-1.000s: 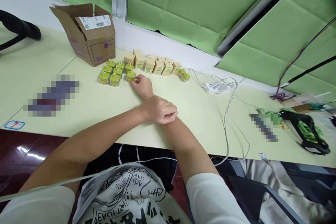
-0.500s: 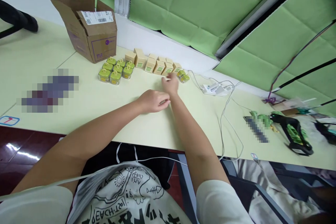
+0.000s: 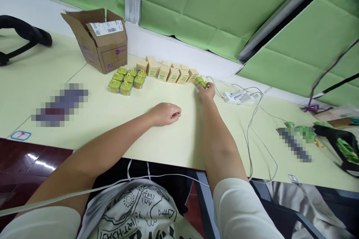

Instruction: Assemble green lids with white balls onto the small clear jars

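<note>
At the right end of the back row, my right hand [image 3: 206, 91] has its fingers round a small clear container with a green lid [image 3: 205, 84]. Another green-lidded container [image 3: 198, 80] is right beside it. My left hand [image 3: 166, 114] rests loosely closed on the table, and nothing shows in its fingers. Several small cream cardboard boxes [image 3: 173, 74] with green labels form a row along the wall. Left of that row, several clear containers with looped green lids [image 3: 128, 78] stand in a tight group.
A large open cardboard carton [image 3: 112, 54] stands at the back left. Right of my right hand lie a white power strip [image 3: 241, 97] and loose white cables [image 3: 248, 138]. A black strap-like object [image 3: 333, 145] lies at the far right. A white cord [image 3: 168, 175] crosses before my body.
My right hand has moved right, from the small boxes to the green-lidded containers, and closed on one. My left hand stays low on the table, now apart from the right arm. The view has shifted slightly.
</note>
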Demonstrator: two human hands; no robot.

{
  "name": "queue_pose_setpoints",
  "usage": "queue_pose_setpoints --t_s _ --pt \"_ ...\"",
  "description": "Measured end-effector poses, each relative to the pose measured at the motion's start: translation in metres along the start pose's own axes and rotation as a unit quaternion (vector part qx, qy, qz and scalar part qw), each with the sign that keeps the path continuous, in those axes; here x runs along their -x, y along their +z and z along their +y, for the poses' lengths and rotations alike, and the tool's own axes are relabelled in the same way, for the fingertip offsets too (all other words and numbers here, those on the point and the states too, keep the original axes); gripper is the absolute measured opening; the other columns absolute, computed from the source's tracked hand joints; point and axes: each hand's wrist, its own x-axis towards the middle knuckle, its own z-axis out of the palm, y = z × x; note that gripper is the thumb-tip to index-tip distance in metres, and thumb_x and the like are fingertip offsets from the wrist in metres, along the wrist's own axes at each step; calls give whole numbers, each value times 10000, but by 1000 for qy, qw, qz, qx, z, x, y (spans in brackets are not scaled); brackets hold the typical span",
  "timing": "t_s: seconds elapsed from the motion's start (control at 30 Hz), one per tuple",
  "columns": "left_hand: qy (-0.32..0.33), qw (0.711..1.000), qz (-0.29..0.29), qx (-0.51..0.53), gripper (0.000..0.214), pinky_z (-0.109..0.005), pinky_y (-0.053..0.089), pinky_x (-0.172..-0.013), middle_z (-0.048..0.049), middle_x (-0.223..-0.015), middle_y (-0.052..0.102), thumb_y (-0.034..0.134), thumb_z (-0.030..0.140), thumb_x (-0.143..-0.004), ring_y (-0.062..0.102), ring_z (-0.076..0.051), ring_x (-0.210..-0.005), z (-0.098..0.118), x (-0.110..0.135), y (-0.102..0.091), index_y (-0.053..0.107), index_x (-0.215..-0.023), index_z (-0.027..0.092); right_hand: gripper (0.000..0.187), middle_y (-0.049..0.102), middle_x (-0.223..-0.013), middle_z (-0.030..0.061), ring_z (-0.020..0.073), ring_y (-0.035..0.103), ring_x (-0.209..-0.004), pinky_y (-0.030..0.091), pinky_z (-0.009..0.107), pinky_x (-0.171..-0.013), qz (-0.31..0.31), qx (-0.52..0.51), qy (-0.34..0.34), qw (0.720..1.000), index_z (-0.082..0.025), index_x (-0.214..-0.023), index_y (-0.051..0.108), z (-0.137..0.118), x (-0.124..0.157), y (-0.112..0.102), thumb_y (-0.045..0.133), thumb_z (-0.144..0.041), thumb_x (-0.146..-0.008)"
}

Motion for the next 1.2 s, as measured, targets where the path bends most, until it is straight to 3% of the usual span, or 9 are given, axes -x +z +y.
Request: queue_pose_setpoints --t_s 0.1,0.3,0.5,0.67,0.73,0.97,1.03,1.1,1.2 --pt "-9 1000 6 10 218 -359 482 -812 -61 -992 828 534 221 -1043 732 -230 -913 -4 0 -1 725 -941 202 485 768 -1192 140 233 716 -1028 524 346 -965 0 -8 63 998 -161 -1397 627 -1 4 0 657 -186 -913" --pt "-23 1000 8 11 211 -351 464 -794 -64 -978 826 549 209 -1030 720 -225 -893 -3 -1 0 736 -934 196 231 749 -1212 130 231 683 -1071 505 342 -1029 8 26 34 999 -201 -1200 661 -17 21 -9 670 -296 -990" --pt "-31 999 -18 9 213 -336 457 -771 -60 -959 823 565 200 -1025 715 -216 -880 2 1 -2 747 -915 196 128 729 -952 89 248 663 -953 531 363 -980 29 34 34 998 -232 -905 606 -37 21 -11 647 -303 -1002" --pt "-44 999 -22 12 191 -328 459 -759 -56 -969 834 588 181 -1001 717 -214 -868 -1 1 -3 755 -912 202 41 752 -978 107 275 693 -980 555 417 -1008 34 31 40 998 -213 -979 655 -41 20 -14 632 -247 -972" --pt "-43 999 -20 14 194 -326 461 -761 -53 -967 835 586 184 -1004 716 -212 -866 -1 1 -3 754 -910 203 105 782 -1045 125 280 712 -1014 557 436 -1041 26 27 34 999 -203 -1030 692 -40 20 -18 612 -225 -965" --pt "-48 999 -17 15 217 -334 485 -773 -62 -937 813 563 213 -1030 718 -218 -861 -2 2 -3 747 -917 200 110 829 -1057 172 309 764 -1063 556 441 -1081 -31 9 10 999 -190 -886 734 -50 29 -27 632 -213 -920" --pt "-66 998 10 16 199 -353 529 -845 -70 -987 808 556 209 -1031 734 -236 -936 -5 1 -3 741 -959 202 124 828 -1089 186 316 763 -1067 558 461 -1072 -47 -3 -2 999 -184 -901 723 -57 43 -25 604 -211 -921" --pt "-105 992 73 14 159 -390 565 -964 -96 -1118 797 603 240 -1020 741 -268 -1083 -9 -1 -2 727 -1110 197 133 828 -1107 163 297 760 -1069 563 445 -1063 -67 -24 -27 997 -196 -917 707 -66 64 -23 584 -242 -937" --pt "-181 970 156 30 615 -472 565 -1115 -175 -1406 714 802 392 -926 687 -337 -1321 -18 -3 -4 578 -1453 169 143 828 -1064 83 237 765 -971 601 372 -959 -114 -71 -67 989 -228 -939 691 -84 108 -20 614 -349 -941"
